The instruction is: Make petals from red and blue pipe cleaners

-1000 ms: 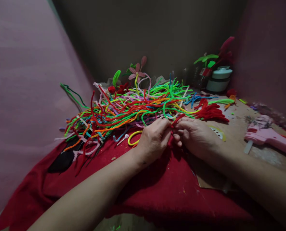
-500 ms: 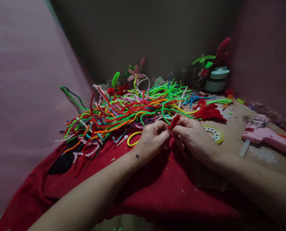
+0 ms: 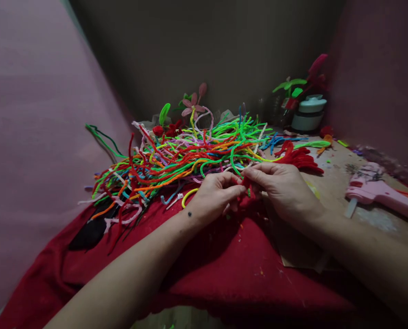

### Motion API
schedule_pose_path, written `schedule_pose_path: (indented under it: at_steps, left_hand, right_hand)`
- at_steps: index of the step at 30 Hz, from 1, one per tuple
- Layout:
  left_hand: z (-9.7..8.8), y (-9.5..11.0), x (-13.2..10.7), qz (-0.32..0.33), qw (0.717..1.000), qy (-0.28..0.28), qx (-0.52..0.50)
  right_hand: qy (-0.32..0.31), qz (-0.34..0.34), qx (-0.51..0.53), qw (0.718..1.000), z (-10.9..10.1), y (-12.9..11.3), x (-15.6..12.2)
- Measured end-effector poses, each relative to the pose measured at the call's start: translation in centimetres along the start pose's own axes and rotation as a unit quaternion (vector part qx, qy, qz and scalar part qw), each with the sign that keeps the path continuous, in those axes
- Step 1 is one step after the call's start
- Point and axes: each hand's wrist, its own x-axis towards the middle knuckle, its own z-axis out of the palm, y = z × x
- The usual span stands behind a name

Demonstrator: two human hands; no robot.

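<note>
Both my hands meet in the middle of the head view, over the red cloth. My left hand pinches a red pipe cleaner between thumb and fingers. From the other side my right hand has its thumb and fingertips closed on the same red piece. Most of that piece is hidden by the fingers. Just behind the hands lies a big tangled heap of pipe cleaners in green, red, orange, pink and white. A bundle of bent red pipe cleaners sits beyond my right hand.
A pink hot glue gun lies at the right on the board. Partly covered by my right hand is a yellow tape roll. A lidded jar and fuzzy flowers stand at the back. The red cloth covers the front.
The red piece stood up between my fingertips and now is mostly hidden by them. My right hand has turned over it, covering more of the tape roll. My left hand shifted slightly.
</note>
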Motion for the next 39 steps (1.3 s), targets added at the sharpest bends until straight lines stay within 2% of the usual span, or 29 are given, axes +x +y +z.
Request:
schedule_pose_path:
  at_steps: [5, 8, 11, 15, 21, 27, 32, 36, 39]
  left_hand:
    - [0.4, 0.2, -0.1, 0.008, 0.999, 0.037, 0.025]
    - [0.5, 0.2, -0.2, 0.019, 0.999, 0.025, 0.034]
    - [0.4, 0.3, -0.3, 0.005, 1.000, 0.005, 0.007]
    - [0.1, 0.4, -0.2, -0.002, 1.000, 0.023, 0.000]
    - [-0.3, -0.1, 0.1, 0.003, 0.999, 0.008, -0.050]
    - [-0.3, -0.1, 0.1, 0.019, 0.999, 0.017, -0.025]
    - [-0.2, 0.0, 0.0, 0.023, 0.999, 0.020, -0.008]
    - [0.4, 0.2, -0.1, 0.036, 0.998, 0.050, -0.029]
    - [0.6, 0.2, -0.1, 0.028, 0.995, 0.043, -0.086]
  right_hand:
    - [0.015, -0.033, -0.071, 0.997, 0.2, -0.7, -0.6]
    - [0.042, -0.055, -0.090, 0.994, 0.2, -0.9, -0.8]
    - [0.041, -0.043, -0.073, 0.996, 0.1, -0.8, -0.8]
    - [0.026, -0.037, -0.055, 0.997, -0.1, -0.7, -0.5]
    - [0.047, -0.052, -0.068, 0.995, -0.4, -1.2, -0.3]
    - [0.023, -0.035, -0.037, 0.998, -0.3, -1.1, -0.3]
    - [-0.022, -0.062, -0.037, 0.997, -0.2, -0.7, -0.3]
    - [0.017, -0.093, -0.078, 0.992, 0.0, -0.7, -0.5]
    - [0.032, -0.084, -0.090, 0.992, 0.0, -0.7, -0.5]
